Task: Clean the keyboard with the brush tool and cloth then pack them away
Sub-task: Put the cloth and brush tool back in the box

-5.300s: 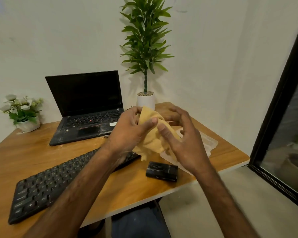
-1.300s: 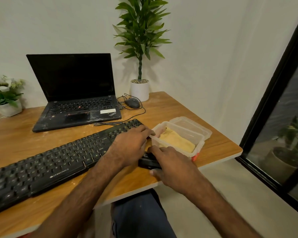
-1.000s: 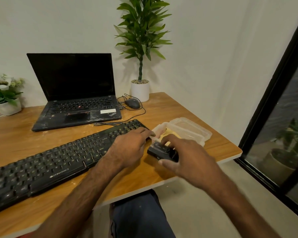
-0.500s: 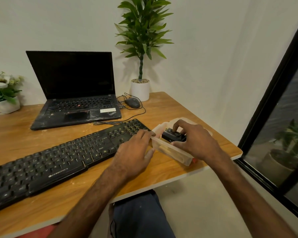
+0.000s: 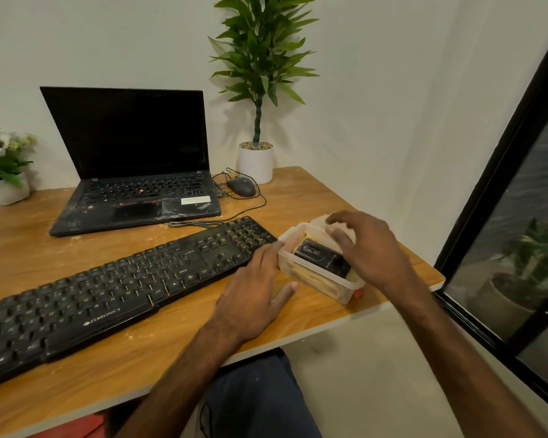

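The black keyboard lies diagonally across the wooden desk. At its right end stands a clear plastic box. Inside it the black brush tool lies on top of the yellow cloth, of which only a bit shows. My left hand rests flat on the desk, its fingertips touching the box's left wall. My right hand hovers over the back of the box with loosely spread fingers, holding nothing. The box lid behind it is mostly hidden by that hand.
An open black laptop stands at the back, with a wired mouse and cable to its right. A tall potted plant is in the corner, a small flower pot at far left. The desk edge runs just right of the box.
My right hand picked the brush tool off the desk, laid it in the box on the cloth and let go. The cloth went into the box before that.
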